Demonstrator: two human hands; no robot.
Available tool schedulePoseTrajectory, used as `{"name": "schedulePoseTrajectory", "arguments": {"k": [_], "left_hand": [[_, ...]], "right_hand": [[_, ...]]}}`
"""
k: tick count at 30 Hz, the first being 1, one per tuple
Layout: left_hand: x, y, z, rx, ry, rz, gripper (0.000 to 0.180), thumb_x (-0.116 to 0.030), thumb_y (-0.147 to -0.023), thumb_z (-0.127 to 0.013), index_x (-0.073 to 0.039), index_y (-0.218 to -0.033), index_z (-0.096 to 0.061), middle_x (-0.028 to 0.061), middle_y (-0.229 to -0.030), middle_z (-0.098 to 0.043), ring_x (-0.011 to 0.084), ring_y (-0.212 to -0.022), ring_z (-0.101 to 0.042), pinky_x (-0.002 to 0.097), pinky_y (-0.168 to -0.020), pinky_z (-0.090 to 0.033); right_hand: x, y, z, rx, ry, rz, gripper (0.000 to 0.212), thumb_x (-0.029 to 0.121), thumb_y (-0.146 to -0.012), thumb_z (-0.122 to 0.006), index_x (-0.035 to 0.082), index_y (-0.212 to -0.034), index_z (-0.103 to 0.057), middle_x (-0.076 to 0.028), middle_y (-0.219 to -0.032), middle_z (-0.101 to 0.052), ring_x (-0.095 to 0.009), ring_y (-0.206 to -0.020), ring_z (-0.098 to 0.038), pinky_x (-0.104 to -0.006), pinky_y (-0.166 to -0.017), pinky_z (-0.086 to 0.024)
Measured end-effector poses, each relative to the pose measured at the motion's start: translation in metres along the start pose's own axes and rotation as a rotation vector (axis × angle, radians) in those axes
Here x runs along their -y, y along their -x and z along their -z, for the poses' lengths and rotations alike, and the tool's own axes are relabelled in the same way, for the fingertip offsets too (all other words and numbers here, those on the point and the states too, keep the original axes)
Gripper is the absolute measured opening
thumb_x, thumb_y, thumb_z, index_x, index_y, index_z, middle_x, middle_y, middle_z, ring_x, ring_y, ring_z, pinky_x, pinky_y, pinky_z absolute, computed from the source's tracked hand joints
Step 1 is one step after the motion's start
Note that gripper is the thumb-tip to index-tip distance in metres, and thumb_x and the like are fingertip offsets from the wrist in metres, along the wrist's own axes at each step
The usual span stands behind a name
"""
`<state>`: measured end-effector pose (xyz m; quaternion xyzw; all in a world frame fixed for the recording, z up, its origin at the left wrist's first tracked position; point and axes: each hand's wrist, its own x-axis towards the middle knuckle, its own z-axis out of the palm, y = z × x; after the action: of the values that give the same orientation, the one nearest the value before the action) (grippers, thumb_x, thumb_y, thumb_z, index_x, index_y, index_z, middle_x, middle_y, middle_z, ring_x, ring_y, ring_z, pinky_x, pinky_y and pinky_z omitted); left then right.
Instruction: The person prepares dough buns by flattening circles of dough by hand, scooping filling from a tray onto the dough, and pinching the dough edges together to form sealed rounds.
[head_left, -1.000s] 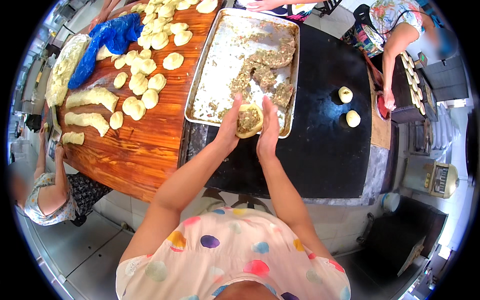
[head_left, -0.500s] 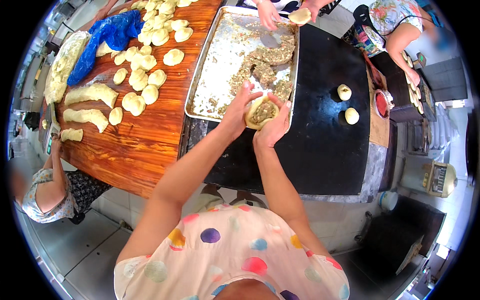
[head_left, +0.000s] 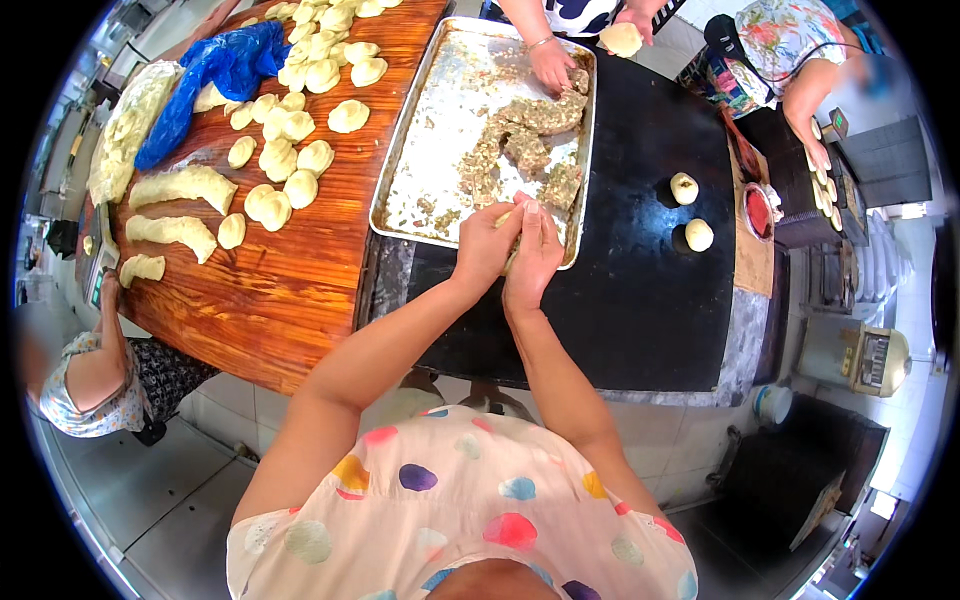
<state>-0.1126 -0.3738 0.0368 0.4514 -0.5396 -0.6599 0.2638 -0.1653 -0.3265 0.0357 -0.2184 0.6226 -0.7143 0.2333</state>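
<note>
My left hand (head_left: pixel 484 247) and my right hand (head_left: pixel 534 258) are pressed together around a filled dough wrapper (head_left: pixel 512 242). Only a thin strip of its pale dough shows between the palms, and the filling inside is hidden. Both hands sit over the near edge of a metal tray (head_left: pixel 432 140). Chopped, brownish-green filling (head_left: pixel 541 113) lies heaped in the tray's right half, with scraps spread about. Two round, closed dough balls (head_left: pixel 684 188) rest on the black tabletop (head_left: pixel 620 310) to the right.
Flattened dough pieces (head_left: pixel 348 116), dough rolls (head_left: pixel 172 233) and a blue plastic bag (head_left: pixel 212 85) lie on the wooden table (head_left: pixel 280 300). Across the tray, a co-worker's hand (head_left: pixel 551 65) reaches into the filling; their other holds a dough round (head_left: pixel 622 39). Co-workers stand left and right.
My hands have closed over the open, filled wrapper, covering its filling. The co-worker's hand across the tray has moved down to the filling, and their dough round has shifted right.
</note>
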Motion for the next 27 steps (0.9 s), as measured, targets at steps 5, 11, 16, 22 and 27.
{"name": "schedulePoseTrajectory", "arguments": {"k": [5,11,16,22,27], "left_hand": [[0.012,-0.023,0.004,0.112,0.143,0.005,0.04,-0.032,-0.094,-0.062,0.001,-0.117,-0.063,0.0061,-0.095,-0.067,0.0143,-0.084,-0.064,0.031,-0.071,-0.05],[0.005,-0.001,-0.002,0.129,0.743,0.139,0.026,-0.03,-0.103,-0.051,-0.006,-0.112,-0.058,0.0008,-0.095,-0.061,0.0083,-0.085,-0.059,0.0258,-0.076,-0.05],[0.013,-0.001,-0.004,0.038,0.494,0.056,0.027,-0.028,-0.104,-0.05,-0.005,-0.116,-0.059,-0.0007,-0.096,-0.059,0.0063,-0.086,-0.055,0.0231,-0.073,-0.047],[-0.037,-0.033,0.048,0.458,0.306,0.325,0.058,-0.057,-0.099,-0.044,-0.007,-0.127,-0.054,0.005,-0.117,-0.061,0.0146,-0.109,-0.059,0.0306,-0.093,-0.048],[-0.044,-0.027,0.036,0.419,0.468,0.234,0.064,-0.06,-0.098,-0.043,-0.008,-0.134,-0.046,0.0084,-0.127,-0.058,0.0185,-0.115,-0.059,0.0362,-0.1,-0.047]], "right_hand": [[0.0,-0.007,-0.003,-0.119,-0.334,-0.229,0.042,0.03,-0.104,-0.048,-0.007,-0.11,-0.065,-0.013,-0.109,-0.067,-0.017,-0.1,-0.061,-0.0306,-0.091,-0.048],[-0.004,-0.006,-0.015,-0.136,-0.159,-0.099,0.02,0.014,-0.097,-0.056,-0.002,-0.104,-0.067,-0.009,-0.104,-0.067,-0.016,-0.099,-0.06,-0.0293,-0.091,-0.047],[-0.02,-0.007,-0.008,-0.029,0.107,0.104,0.02,0.012,-0.096,-0.06,-0.003,-0.108,-0.066,-0.01,-0.111,-0.066,-0.018,-0.107,-0.058,-0.0312,-0.098,-0.043],[0.021,-0.019,0.023,0.544,0.047,0.124,0.072,0.022,-0.083,-0.077,0.0,-0.141,-0.041,-0.015,-0.14,-0.046,-0.027,-0.126,-0.048,-0.0381,-0.11,-0.036],[0.017,-0.013,0.018,0.306,0.466,0.424,0.093,0.012,-0.069,-0.087,0.0,-0.144,-0.034,-0.018,-0.138,-0.046,-0.031,-0.128,-0.047,-0.0417,-0.107,-0.039]]}}
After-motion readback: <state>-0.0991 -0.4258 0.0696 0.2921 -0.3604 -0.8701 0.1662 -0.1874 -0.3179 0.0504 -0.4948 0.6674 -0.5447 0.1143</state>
